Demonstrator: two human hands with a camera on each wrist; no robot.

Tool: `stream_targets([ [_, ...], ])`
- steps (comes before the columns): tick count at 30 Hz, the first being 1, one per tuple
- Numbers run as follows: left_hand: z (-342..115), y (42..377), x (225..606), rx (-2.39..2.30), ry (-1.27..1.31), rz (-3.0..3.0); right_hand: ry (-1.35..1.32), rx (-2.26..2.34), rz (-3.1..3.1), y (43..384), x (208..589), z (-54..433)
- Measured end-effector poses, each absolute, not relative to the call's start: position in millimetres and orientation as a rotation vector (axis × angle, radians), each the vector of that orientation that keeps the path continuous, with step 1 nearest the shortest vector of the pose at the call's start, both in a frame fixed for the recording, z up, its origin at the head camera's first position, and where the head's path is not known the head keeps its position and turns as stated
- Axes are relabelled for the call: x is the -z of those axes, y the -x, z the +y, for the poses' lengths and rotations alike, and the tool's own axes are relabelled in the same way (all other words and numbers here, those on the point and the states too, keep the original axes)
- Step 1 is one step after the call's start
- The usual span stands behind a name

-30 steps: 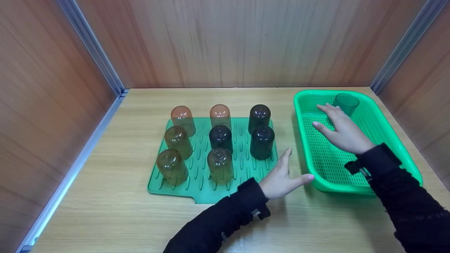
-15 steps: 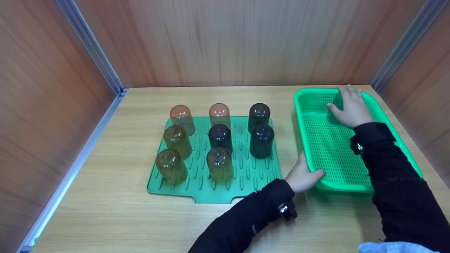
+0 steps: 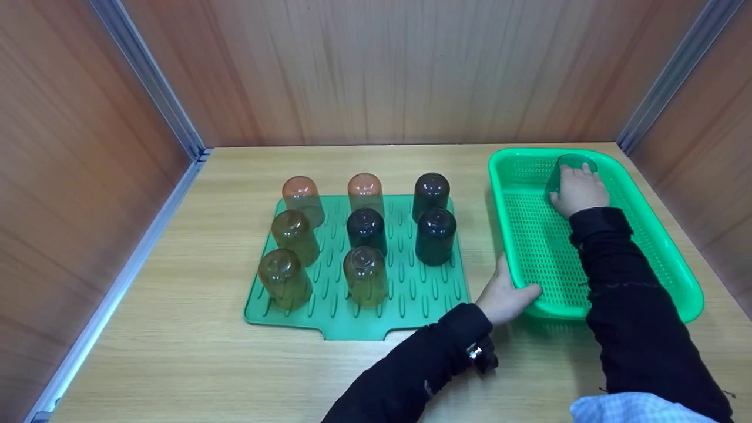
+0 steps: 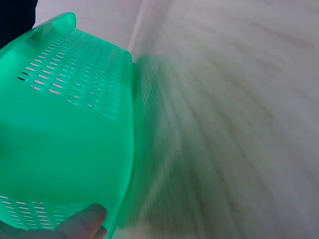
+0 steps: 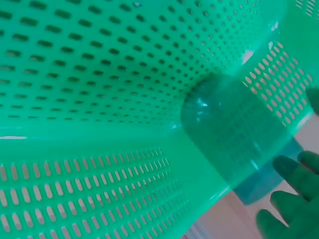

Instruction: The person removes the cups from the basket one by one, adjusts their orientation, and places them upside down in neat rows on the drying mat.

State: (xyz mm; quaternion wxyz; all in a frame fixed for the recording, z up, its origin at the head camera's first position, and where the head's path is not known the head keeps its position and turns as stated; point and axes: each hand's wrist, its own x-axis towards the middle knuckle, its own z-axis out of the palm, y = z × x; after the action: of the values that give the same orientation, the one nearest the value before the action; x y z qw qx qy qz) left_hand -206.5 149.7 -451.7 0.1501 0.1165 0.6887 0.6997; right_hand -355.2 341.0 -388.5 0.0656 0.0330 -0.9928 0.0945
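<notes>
My left hand [image 3: 508,296] holds the green plastic basket [image 3: 510,247] by its near-left corner, thumb over the rim and fingers along the outer side. A finger or thumb [image 4: 89,219] shows against the basket wall in the left wrist view. Inside the basket, my right hand [image 3: 578,191] is at a clear green cup [image 3: 553,179] by the far end. In the right wrist view this cup [image 5: 224,119] leans at a slant on the basket wall, and several fingers [image 5: 299,179] are beside its mouth. Whether they pinch it is unclear.
A green drying mat [image 3: 355,326] left of the basket bears several upside-down cups in rows. They include an orange cup [image 3: 365,188], a dark cup [image 3: 436,235] and an olive cup [image 3: 285,279]. Wooden panels [image 3: 352,70] enclose the table on three sides.
My left hand has moved right from above the mat's edge to the basket's corner. My right hand has gone forward to the green cup, and its fingers have drawn back toward me since half a second ago.
</notes>
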Motion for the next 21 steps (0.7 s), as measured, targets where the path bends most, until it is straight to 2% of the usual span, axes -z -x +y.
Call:
stream_targets([
  [11, 152, 203, 452, -1.962, -0.342, 1.946, -0.120, -0.106, -2.972, 350, 398, 343],
  [21, 154, 204, 452, -1.916, -0.305, 2.030, -0.041, -0.185, -3.081, 344, 392, 345],
])
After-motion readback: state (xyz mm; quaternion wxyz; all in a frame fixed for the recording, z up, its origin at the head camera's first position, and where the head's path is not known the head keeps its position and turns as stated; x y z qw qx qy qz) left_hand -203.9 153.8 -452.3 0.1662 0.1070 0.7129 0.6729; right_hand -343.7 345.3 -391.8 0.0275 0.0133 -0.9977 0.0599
